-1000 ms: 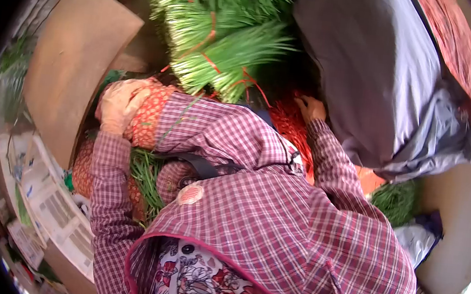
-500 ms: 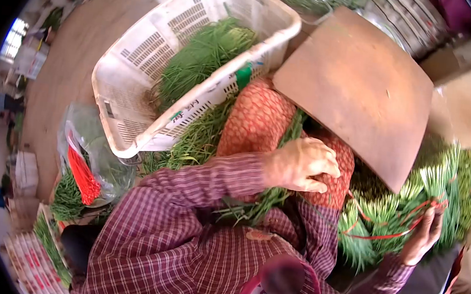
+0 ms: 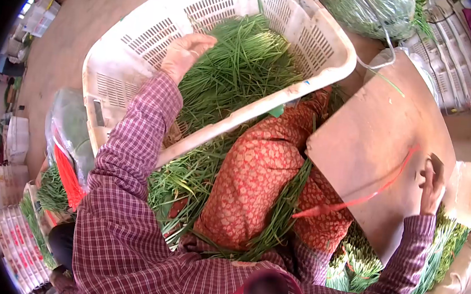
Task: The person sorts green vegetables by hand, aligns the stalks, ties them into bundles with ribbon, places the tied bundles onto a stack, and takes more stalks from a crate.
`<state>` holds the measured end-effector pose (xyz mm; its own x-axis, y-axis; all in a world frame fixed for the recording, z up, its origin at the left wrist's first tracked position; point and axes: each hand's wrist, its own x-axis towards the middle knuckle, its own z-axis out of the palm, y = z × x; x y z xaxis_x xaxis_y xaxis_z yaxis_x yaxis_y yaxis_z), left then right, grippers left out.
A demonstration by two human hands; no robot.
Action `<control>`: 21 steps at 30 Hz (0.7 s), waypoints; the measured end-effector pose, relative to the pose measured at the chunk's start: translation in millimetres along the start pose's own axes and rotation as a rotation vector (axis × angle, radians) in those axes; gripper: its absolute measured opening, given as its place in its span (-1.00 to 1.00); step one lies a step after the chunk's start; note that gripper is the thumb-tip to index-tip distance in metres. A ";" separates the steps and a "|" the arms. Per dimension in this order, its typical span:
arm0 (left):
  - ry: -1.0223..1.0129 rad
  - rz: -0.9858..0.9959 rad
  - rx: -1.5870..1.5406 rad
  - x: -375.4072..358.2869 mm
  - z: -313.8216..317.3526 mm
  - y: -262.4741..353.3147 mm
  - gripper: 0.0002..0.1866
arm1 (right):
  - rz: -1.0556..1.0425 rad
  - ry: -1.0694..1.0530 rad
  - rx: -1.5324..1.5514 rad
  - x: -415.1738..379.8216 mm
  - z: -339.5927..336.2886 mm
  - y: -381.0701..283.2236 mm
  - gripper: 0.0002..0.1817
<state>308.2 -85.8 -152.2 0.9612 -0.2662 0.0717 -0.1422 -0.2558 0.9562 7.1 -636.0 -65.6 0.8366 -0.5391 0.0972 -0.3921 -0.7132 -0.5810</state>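
Observation:
My left hand [image 3: 186, 56] is over the white plastic basket [image 3: 334, 80], its fingers stretched toward the left edge of a heap of garlic chives [image 3: 239, 61]; nothing shows in it. My right hand [image 3: 431, 185] is raised over the right side of a brown board [image 3: 386, 134], its fingers loosely bent and apart. A red ribbon [image 3: 371, 195], blurred, stretches from near those fingertips down to my lap; a small gap shows between its end and the hand. Red patterned cloth [image 3: 255, 178] covers my legs, with loose green stalks [image 3: 282, 218] lying between them.
Bundled green stalks [image 3: 361, 263] are stacked under and beside the board. Loose stalks [image 3: 187, 170] lie between the basket and my legs. On the left hang red strips [image 3: 66, 172] by a clear plastic bag [image 3: 70, 112]. A plastic-wrapped bundle [image 3: 370, 12] sits behind the basket.
My left hand has moved from over my lap out into the basket. My right hand has left the bundle and risen over the board; the red ribbon now stretches across the board and lap.

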 end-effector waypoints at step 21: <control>0.183 -0.611 0.460 187.5 83.0 -139.5 -0.68 | 0.172 0.234 0.127 -34.1 10.9 -11.8 -0.63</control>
<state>488.7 -177.2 -295.6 0.9184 0.1933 -0.3453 0.3796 -0.6772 0.6304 -12.7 -604.4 -70.9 0.6454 -0.7461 0.1634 -0.4570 -0.5486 -0.7001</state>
